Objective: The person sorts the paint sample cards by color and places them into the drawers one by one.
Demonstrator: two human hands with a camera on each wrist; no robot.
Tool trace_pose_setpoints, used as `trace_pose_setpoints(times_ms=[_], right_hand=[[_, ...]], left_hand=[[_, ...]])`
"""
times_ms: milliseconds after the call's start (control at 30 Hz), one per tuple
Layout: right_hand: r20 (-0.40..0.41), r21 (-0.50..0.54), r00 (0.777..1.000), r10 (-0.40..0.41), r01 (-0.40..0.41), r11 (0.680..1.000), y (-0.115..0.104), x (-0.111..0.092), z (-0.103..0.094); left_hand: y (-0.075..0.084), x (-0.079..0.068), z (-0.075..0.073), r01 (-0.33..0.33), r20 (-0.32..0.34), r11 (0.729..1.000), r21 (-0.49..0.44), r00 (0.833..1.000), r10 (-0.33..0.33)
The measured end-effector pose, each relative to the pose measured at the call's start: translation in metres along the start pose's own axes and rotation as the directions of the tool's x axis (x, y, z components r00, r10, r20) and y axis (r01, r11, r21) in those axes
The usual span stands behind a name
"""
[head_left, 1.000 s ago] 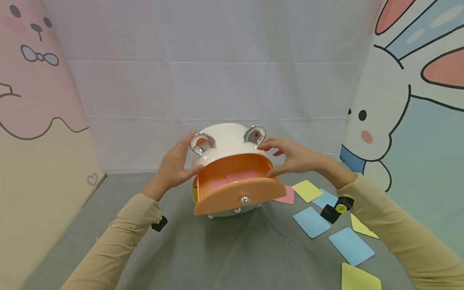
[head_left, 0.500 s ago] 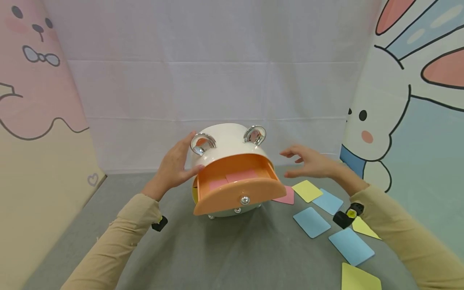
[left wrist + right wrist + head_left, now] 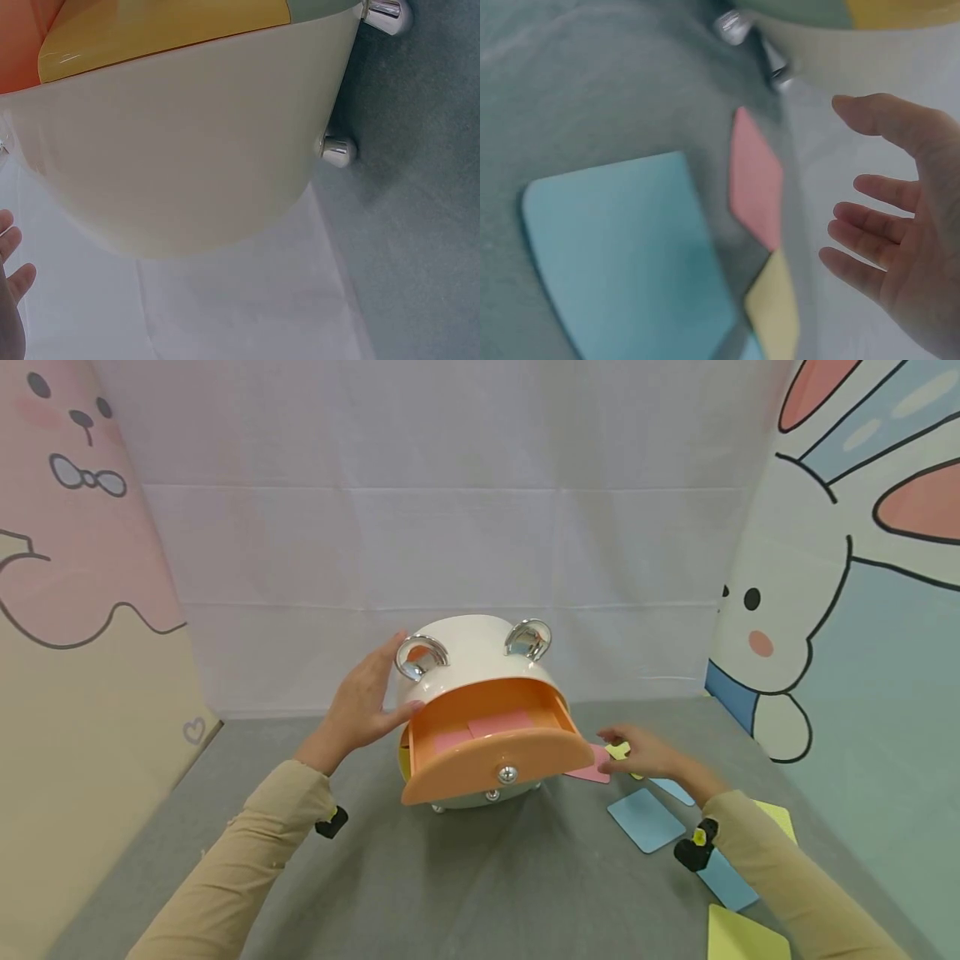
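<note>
A small white drawer box (image 3: 472,647) with two silver ear-shaped rings stands on the grey cloth. Its top orange drawer (image 3: 457,777) is pulled out, and pink cards (image 3: 501,723) lie inside. My left hand (image 3: 360,710) rests against the box's left side, thumb by the drawer opening and fingers near the left ear. To the right of the box, my right hand (image 3: 651,757) is over a pink card (image 3: 588,768) and a yellow card (image 3: 619,750), partly covering the yellow one. In the right wrist view its fingers (image 3: 862,266) are spread and hold nothing.
A blue card (image 3: 647,820) lies nearer to me on the cloth. More blue and yellow cards lie along the right, some behind the right sleeve (image 3: 780,868). A white curtain (image 3: 450,527) hangs behind, with cartoon panels on both sides.
My right hand has left the right side of the box, moving right and then down over the cards. The left hand and the box stay as they were.
</note>
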State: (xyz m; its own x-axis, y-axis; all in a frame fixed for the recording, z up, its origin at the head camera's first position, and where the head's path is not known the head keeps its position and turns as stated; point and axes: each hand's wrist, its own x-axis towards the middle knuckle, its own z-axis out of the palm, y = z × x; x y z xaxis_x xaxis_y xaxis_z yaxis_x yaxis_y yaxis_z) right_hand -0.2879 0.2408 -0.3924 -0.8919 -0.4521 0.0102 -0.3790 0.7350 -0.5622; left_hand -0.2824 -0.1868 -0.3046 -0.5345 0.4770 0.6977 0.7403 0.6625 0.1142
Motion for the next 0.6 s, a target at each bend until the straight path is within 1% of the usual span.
trace_pose_setpoints(times_ms=[133,233,467,533,600], right_hand=[[-0.003,0.047,1.000,0.008,-0.007,0.999,0.020,0.005,0.019],[-0.020,0.040,1.000,0.003,-0.002,0.999,0.030,0.008,0.029],[-0.061,-0.025,0.997,-0.043,0.041,0.999,0.039,0.015,0.037],[-0.071,-0.048,0.997,-0.026,0.023,0.999,0.041,0.017,0.038],[-0.069,-0.062,0.998,0.008,-0.013,0.998,0.042,0.018,0.038]], left_hand=[[-0.001,0.000,0.001,-0.003,-0.003,1.000,-0.005,1.000,0.003],[-0.001,0.000,0.001,-0.006,-0.008,1.000,-0.005,1.000,0.006],[0.000,0.000,0.000,0.002,-0.002,1.000,0.001,1.000,-0.002],[0.000,0.000,0.000,0.002,0.000,1.000,0.002,1.000,-0.002],[0.000,0.001,0.001,0.003,0.002,1.000,0.000,1.000,-0.003]])
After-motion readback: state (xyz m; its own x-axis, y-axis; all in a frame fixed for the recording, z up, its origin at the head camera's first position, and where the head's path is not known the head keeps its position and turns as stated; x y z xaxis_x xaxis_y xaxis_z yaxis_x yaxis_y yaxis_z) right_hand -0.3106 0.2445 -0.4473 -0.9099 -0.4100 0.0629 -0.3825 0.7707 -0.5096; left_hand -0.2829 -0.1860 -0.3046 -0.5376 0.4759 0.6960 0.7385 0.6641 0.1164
